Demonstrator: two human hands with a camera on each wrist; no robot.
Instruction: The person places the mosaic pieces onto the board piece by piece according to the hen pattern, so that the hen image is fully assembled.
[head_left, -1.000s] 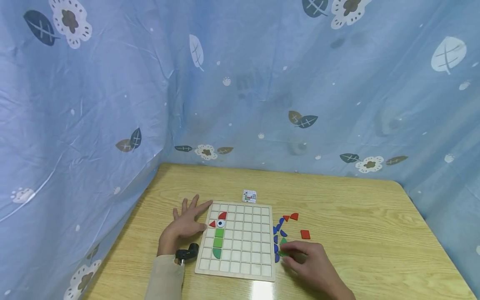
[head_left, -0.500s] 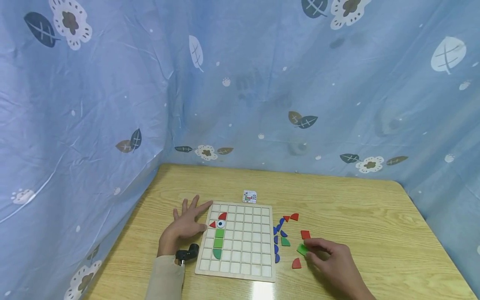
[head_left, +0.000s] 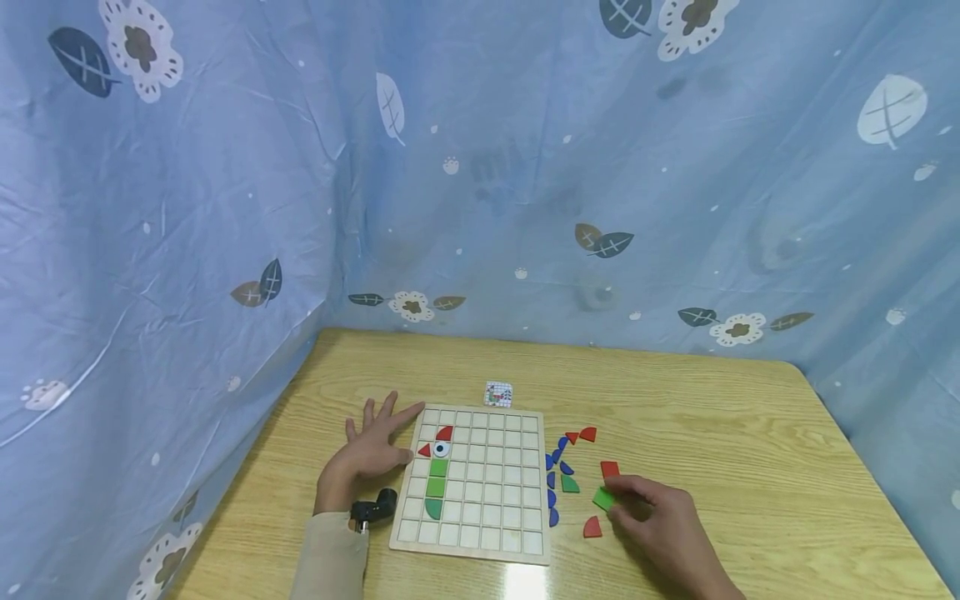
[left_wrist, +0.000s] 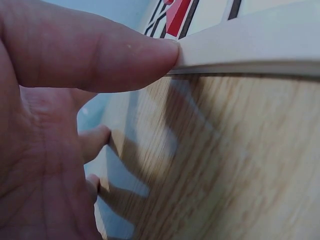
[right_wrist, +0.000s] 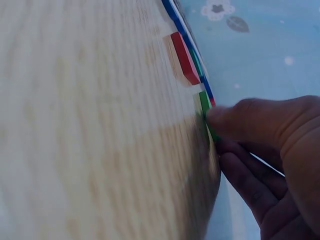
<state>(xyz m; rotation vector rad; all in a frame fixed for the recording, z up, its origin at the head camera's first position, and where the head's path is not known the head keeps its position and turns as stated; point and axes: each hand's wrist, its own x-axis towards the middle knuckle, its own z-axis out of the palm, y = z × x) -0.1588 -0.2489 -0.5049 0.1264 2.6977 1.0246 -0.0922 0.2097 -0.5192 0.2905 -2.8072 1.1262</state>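
Grid board (head_left: 476, 490) taken as landmark; it is laid flat on the surface (head_left: 712, 433).

Left hand (head_left: 369, 450): placed at the board's left side, fingers spread wide, nothing gripped. The board's left rim is touched by the thumb; the index fingertip is seen at the far left corner. A black device (head_left: 375, 506) is worn at the wrist, below a beige sleeve (head_left: 330, 554).

Right hand (head_left: 660, 521): positioned to the right of the board, narrow, with a loose light green square (head_left: 602, 499) pinched between thumb and fingers, low at the surface. The square is located right of the board, well apart from its rim.

On the board, toward its left side, 1 column is filled. From the far end are noted: red fan-shaped piece (head_left: 445, 433), eye piece (head_left: 441, 449), 2 green squares (head_left: 437, 477), dark green piece (head_left: 433, 507). A red triangle (head_left: 424, 450) is set left of the eye piece.

Several blue pieces (head_left: 552, 498) are scattered along the board's right rim. Farther right of the board, a red square (head_left: 610, 469) is partly covered by the right hand. A patterned card (head_left: 498, 394) is placed just beyond the board's far rim.
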